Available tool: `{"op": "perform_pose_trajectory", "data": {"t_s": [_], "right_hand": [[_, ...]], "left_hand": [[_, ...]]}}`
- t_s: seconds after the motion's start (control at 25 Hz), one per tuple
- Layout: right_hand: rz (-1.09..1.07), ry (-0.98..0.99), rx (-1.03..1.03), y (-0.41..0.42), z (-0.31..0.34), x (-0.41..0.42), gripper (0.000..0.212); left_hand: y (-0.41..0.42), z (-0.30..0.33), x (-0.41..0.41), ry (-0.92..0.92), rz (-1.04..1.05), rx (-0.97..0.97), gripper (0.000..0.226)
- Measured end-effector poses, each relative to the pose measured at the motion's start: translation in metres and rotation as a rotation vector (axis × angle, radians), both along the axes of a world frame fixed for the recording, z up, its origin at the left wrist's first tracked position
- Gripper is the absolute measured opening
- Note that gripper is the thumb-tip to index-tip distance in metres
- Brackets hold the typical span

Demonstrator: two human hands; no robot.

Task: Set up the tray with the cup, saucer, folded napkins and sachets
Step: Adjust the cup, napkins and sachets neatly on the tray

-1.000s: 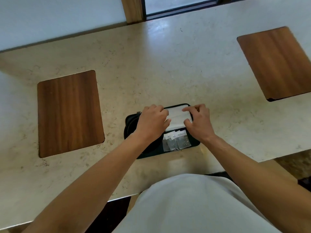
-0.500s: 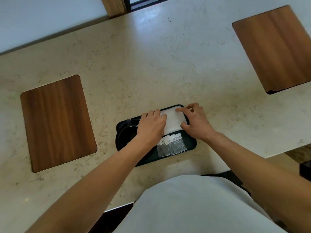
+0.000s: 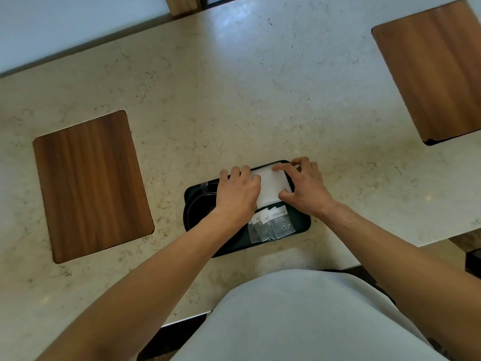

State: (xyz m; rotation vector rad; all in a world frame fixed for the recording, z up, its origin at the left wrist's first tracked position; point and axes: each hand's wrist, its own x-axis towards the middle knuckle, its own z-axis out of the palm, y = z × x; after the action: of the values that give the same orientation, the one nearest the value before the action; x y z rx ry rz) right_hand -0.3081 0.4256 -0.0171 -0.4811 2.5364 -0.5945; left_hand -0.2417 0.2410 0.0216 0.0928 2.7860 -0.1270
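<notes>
Sachets (image 3: 273, 226) lie fanned at the near right of the black tray (image 3: 303, 225), just nearer than the folded napkin (image 3: 270, 187), apart from both hands. The napkin occupies the far right part of the tray — its long axis runs near to far, tilted slightly. The left hand (image 3: 238, 194) rests on its left edge, fingers bent down onto the paper; the right hand (image 3: 303, 188) spans its right edge, thumb at the near corner, forefinger laid across the far corner. Both hands touch it equally. A dark round saucer (image 3: 200, 207) shows at the tray's left — no cup can be made out. Likely step: squaring the napkin.
</notes>
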Motion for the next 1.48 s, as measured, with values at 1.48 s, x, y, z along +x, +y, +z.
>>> {"op": "perform_pose_trajectory", "data": {"t_s": [1.48], "right_hand": [[0.040, -0.015, 0.009, 0.009, -0.001, -0.003, 0.071]], "left_hand": [[-0.003, 0.004, -0.001, -0.033, -0.026, -0.008, 0.048]]}}
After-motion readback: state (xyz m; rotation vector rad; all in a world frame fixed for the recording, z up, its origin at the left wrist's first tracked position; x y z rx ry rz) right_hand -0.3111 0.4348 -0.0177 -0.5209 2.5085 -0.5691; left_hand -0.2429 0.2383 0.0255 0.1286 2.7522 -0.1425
